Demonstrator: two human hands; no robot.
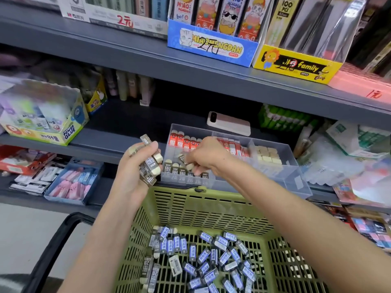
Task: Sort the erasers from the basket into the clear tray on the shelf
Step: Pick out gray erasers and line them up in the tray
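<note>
L hand fingers grip eraser bunch; R hand fingers pinch 1 eraser over clear tray, basket below.

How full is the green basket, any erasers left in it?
Partly full: many sleeved erasers lie scattered across the floor of the green basket, roughly one layer, well below its rim.
</note>
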